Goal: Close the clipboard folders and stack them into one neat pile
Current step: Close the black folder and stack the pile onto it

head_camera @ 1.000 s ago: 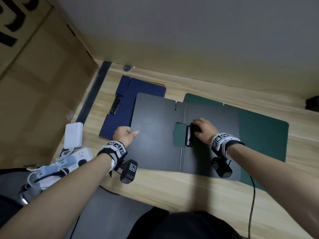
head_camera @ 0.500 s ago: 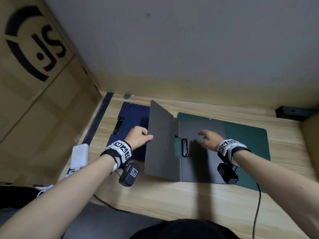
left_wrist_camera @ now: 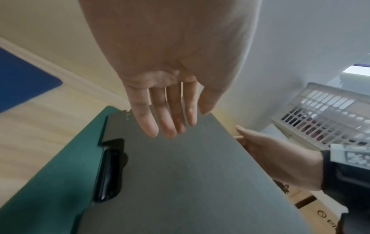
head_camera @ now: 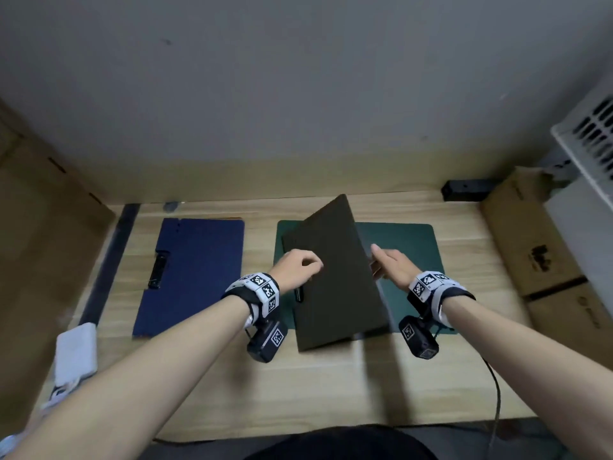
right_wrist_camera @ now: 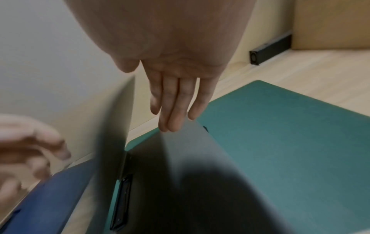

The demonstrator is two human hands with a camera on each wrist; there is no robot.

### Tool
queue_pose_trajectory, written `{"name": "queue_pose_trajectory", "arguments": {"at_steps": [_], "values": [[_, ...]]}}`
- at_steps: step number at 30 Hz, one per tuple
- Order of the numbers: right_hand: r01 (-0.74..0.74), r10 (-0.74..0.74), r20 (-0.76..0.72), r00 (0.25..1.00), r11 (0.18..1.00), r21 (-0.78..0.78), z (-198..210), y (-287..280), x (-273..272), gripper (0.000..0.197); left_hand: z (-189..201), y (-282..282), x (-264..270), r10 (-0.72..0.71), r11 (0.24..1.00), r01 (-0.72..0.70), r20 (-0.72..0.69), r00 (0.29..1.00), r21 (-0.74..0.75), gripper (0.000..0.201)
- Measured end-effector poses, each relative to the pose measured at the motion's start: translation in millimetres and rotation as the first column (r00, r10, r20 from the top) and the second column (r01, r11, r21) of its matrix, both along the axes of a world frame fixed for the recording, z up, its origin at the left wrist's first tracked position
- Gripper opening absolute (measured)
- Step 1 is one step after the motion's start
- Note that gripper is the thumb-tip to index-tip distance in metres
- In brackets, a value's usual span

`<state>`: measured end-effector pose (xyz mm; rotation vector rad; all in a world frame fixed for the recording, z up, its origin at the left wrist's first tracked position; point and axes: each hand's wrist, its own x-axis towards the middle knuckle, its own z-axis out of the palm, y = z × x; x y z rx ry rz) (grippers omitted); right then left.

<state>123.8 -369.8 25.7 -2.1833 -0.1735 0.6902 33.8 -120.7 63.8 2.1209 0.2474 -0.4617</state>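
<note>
The left hand [head_camera: 298,265] hovers loosely curled over the raised cover of the dark grey clipboard folder [head_camera: 338,280], holding nothing. The right hand [head_camera: 391,265], fingers straight and relaxed, waits just beyond the cover's free edge, over the grey folder's lower half. Under both hands lies the open green folder [head_camera: 408,240]; left of the left hand, the navy blue folder [head_camera: 195,270] lies flat on the pale wooden desk [head_camera: 331,386].

Both forearms are bare; each wrist wears a black-and-white strap [head_camera: 262,293] with square coded markers and a black camera [head_camera: 267,341].
</note>
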Motion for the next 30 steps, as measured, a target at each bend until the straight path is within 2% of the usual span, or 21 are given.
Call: {"name": "queue_pose_trajectory", "arguments": {"at_steps": [3, 6, 10, 14, 18, 20, 21, 22, 23, 28, 30], "values": [[0.122, -0.126, -0.084, 0.988, 0.991, -0.049, -22, -15, 1, 0.046, -37, -6, -1, 0.054, 0.996, -0.048, -0.079, 0.995, 0.076, 0.019], [0.184, -0.192, -0.168, 0.967, 0.981, -0.06, -55, -26, 3, 0.03, -77, -8, -8, 0.162, 0.972, -0.128, -0.167, 0.973, 0.197, 0.021], [0.189, -0.205, -0.104, 0.973, 0.971, -0.147, -86, -22, 9, 0.017, -112, -7, -19, 0.352, 0.905, -0.263, -0.241, 0.905, 0.335, 0.041], [0.208, -0.219, -0.036, 0.975, 0.958, -0.199, -111, -8, 10, 0.043, -128, -12, -18, 0.495, 0.864, -0.423, -0.306, 0.813, 0.274, 0.043], [0.258, -0.27, -0.011, 0.963, 0.931, -0.259, -119, 2, 11, 0.049, -134, -19, -11, 0.59, 0.807, -0.549, -0.324, 0.739, 0.218, 0.042], [0.293, -0.313, -0.029, 0.949, 0.916, -0.275, -118, 2, 16, 0.049, -133, -21, -8, 0.612, 0.79, -0.581, -0.328, 0.72, 0.198, 0.03], [0.312, -0.337, -0.046, 0.94, 0.907, -0.283, -117, 1, 17, 0.046, -131, -22, -7, 0.612, 0.788, -0.585, -0.333, 0.717, 0.189, 0.014], [0.336, -0.364, -0.057, 0.93, 0.901, -0.276, -120, 0, 19, 0.043, -130, -22, -7, 0.61, 0.789, -0.592, -0.331, 0.72, 0.165, 0.007], [0.359, -0.39, -0.068, 0.918, 0.893, -0.271, -120, 0, 19, 0.039, -131, -21, -9, 0.605, 0.789, -0.598, -0.338, 0.72, 0.139, 0.017], [0.493, -0.508, -0.013, 0.862, 0.843, -0.215, -119, 9, 13, 0.022, -124, -11, -16, 0.544, 0.824, -0.564, -0.351, 0.762, 0.053, 0.021], [0.529, -0.536, 0.02, 0.844, 0.826, -0.193, -115, 15, 6, 0.023, -121, -2, -20, 0.493, 0.853, -0.521, -0.376, 0.784, 0.032, 0.005]]}}
